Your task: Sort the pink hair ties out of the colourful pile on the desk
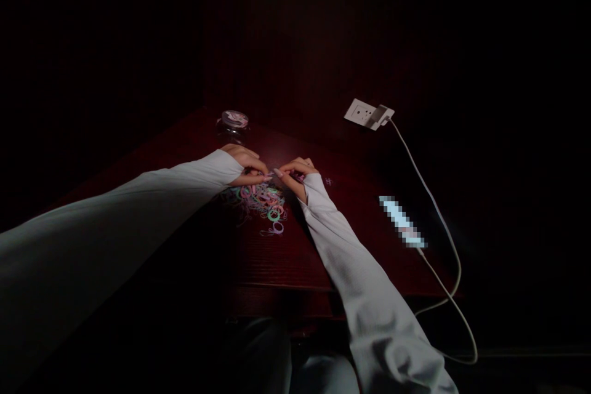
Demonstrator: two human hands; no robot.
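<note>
A tangled pile of small pastel hair ties [258, 197], in pink, green, purple and orange, lies on the dark red table. Just above its far edge, my left hand [249, 166] pinches thumb and finger on what looks like a thin pale purple hair tie. My right hand [295, 172] is closed close beside it, thumb and fingertips at the same small loop. Some pinkish bands show beneath its curled fingers. Fine detail between the fingertips is hard to see in the dim light. One light purple hair tie [277, 228] lies at the pile's near side.
Behind my left hand stands a round clear jar [234, 120] with a patterned lid. A few purple bands [329, 181] lie right of my right hand. A blurred-out phone [402, 221] is on the right, its white cable [431, 194] running to a wall socket [360, 112].
</note>
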